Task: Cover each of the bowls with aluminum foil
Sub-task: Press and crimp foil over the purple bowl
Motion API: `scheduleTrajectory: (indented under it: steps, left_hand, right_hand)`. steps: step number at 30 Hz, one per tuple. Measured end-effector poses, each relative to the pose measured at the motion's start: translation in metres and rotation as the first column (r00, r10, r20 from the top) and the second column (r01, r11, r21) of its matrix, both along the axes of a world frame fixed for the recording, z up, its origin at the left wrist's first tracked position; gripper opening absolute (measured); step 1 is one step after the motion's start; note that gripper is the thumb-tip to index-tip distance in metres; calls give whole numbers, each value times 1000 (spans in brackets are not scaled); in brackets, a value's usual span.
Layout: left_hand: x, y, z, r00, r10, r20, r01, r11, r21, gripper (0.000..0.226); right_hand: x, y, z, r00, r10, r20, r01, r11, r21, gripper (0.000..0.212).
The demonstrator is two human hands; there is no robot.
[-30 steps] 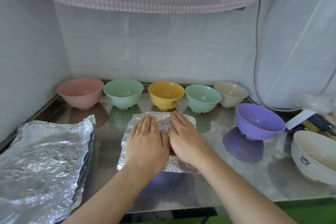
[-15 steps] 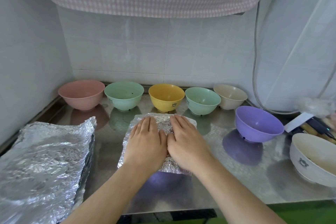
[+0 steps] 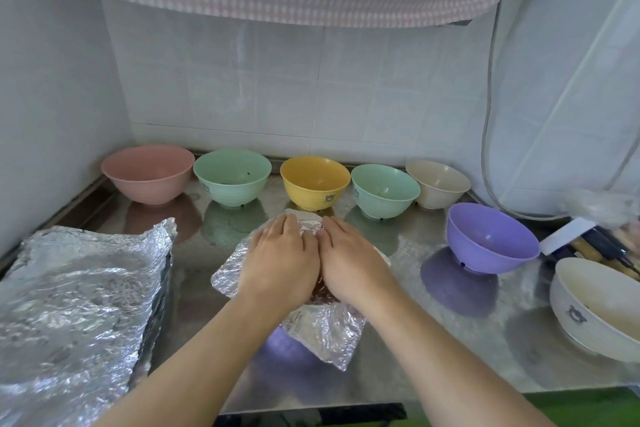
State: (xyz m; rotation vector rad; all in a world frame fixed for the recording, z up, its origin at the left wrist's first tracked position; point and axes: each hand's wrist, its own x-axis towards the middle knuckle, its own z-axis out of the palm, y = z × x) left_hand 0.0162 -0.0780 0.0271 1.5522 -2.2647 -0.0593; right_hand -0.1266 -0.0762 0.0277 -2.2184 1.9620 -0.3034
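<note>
- A crinkled foil sheet (image 3: 322, 329) lies draped over a bowl in the near middle of the steel counter (image 3: 450, 357); the bowl itself is hidden, with only a purple glint on the counter under the sheet's near edge.
- The left hand (image 3: 280, 260) lies flat on top of the foil, fingers straight and together, pressing down.
- The right hand (image 3: 349, 260) lies flat just beside it, fingers straight, thumb edges touching or nearly so.
- Foil corners stick out to the left and toward the near right of the hands.
- Along the far wall stand five uncovered bowls: pink bowl (image 3: 148, 173), green bowl (image 3: 232, 177), yellow bowl (image 3: 314, 182), second green bowl (image 3: 384, 190), beige bowl (image 3: 438, 184).
- A purple bowl (image 3: 491, 237) sits uncovered to the right, tilted toward the camera.
- A white bowl (image 3: 595, 308) sits at the near right.
- A stack of foil (image 3: 79, 305) lies at the near left.
</note>
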Motion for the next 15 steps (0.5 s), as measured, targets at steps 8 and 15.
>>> scheduleTrajectory:
  steps: [8, 15]
  left_hand:
    - [15, -16, 0, 963, -215, -164, 217, 976, -6, 38]
    - [-1, 10, 1, 992, 46, -121, -45, 999, 14, 82]
  right_hand:
    - [-8, -15, 28, 983, 138, 117, -142, 990, 21, 55]
    - [-6, -15, 24, 990, 96, 99, -101, 994, 43, 55]
